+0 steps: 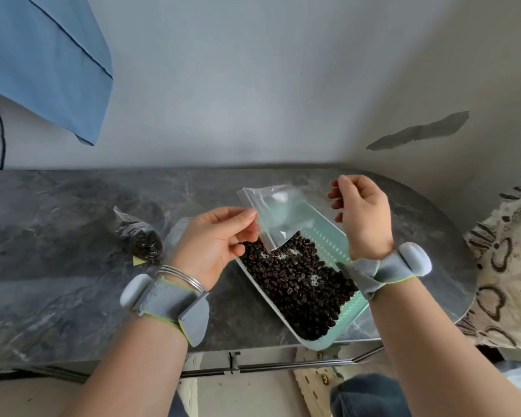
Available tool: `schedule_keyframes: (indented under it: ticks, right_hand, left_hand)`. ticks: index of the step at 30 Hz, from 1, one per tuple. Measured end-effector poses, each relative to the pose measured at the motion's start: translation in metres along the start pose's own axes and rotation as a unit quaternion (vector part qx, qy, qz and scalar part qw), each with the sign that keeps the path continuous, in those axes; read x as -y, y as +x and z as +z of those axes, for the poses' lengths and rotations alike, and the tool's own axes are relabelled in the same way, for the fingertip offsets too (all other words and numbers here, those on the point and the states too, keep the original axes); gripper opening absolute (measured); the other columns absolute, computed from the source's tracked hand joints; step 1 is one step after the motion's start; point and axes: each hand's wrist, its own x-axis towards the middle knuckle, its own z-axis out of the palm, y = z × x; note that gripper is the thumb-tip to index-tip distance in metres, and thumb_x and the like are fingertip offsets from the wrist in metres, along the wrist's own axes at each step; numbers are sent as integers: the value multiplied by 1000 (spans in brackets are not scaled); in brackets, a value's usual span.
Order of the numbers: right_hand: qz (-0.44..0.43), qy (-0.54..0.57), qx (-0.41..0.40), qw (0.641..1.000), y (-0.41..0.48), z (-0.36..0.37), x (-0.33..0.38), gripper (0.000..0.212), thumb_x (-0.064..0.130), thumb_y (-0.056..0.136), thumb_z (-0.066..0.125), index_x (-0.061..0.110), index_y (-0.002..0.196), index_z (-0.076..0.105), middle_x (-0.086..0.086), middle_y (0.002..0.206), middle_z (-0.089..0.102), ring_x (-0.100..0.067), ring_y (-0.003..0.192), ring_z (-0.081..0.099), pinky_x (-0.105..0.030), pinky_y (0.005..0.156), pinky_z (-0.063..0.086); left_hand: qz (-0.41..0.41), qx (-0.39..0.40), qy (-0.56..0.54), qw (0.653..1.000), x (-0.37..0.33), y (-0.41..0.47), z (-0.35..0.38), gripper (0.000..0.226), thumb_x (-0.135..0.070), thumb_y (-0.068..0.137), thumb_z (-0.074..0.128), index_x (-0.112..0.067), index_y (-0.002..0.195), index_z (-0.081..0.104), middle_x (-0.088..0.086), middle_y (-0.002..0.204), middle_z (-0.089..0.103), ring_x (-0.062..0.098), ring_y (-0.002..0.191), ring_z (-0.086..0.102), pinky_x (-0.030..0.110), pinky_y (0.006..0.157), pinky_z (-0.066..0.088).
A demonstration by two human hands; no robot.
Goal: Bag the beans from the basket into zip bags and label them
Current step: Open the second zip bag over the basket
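A small yellow scrap (138, 260), perhaps a label, peeks from under one filled bag (140, 237) of dark beans lying on the left of the desk (57, 236); any writing on it is too small to read.

One mint-green basket (328, 237) with slotted walls sits at an angle near the desk's front edge, and a loose heap of coffee beans (295, 284) covers most of its floor. One empty clear zip bag (280, 212) is held in the air just above the basket's far end. Flat clear plastic (366, 325) shows beneath the basket's near corner.

The left hand (214, 239) has a pinching grip: thumb and fingertips press together on the empty bag's left edge. The right hand (361, 215) hovers over the basket's right wall, just beside the bag, with its fingers curled; whether its grip touches the plastic cannot be told.

Two grey wristbands are worn, one on the left wrist (166, 299) and one on the right (394, 266), and a few thin silver bangles (181, 273) sit beside the left one.

A blue cloth (42, 55) hangs at upper left, and a patterned fabric (506, 266) lies to the right of the desk.
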Motion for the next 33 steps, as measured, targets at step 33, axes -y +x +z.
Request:
schedule_keyframes:
  ticks: [33]
  right_hand:
    - [-59,-103,256,959,-21,8,-9,13,27,83,70,21,71,71,9,58,64,-2,51,51,-17,58,42]
  left_hand:
    - [100,-39,105,989,22,19,24,22,-31,71,69,-12,67,57,-3,55,50,9,53,45,19,47,35]
